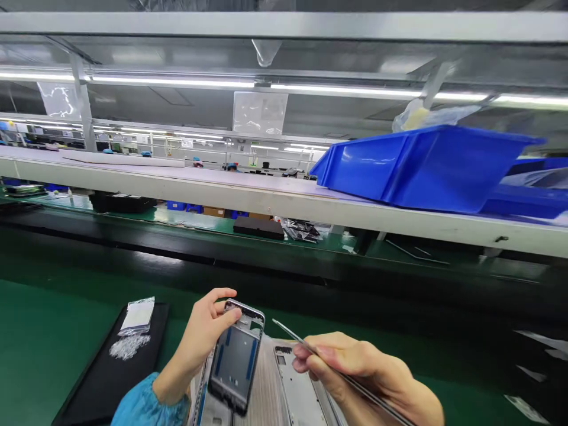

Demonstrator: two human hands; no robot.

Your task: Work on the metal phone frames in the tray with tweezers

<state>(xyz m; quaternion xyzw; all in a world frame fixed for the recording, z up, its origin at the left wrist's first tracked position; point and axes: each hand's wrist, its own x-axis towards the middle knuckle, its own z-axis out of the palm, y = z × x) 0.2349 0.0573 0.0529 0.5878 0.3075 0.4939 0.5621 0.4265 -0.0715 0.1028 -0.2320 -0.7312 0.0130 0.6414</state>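
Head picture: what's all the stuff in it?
Phone frame: 1, dark with silver rim, left hand
Slim tool: 1, silver, right hand
Other phone frames: at least 2, pale, below hands
Table: 1, green, near side
Tray: 1, black, table's left
Packet: 1, silver-white, on tray
Bits pile: 1, clear, on tray
Shelf: 1, white, across middle
Bins: at least 2, blue, shelf's right
Bag: 1, clear, atop bin
Hanging sheets: 2, clear, overhead
Lights: several, white, overhead
Far clutter: uncountable, mixed, background
Sleeve: 1, blue, below left hand
Hands: 2, bare, bottom centre

No text, labels, brands, numbers or signs legible.
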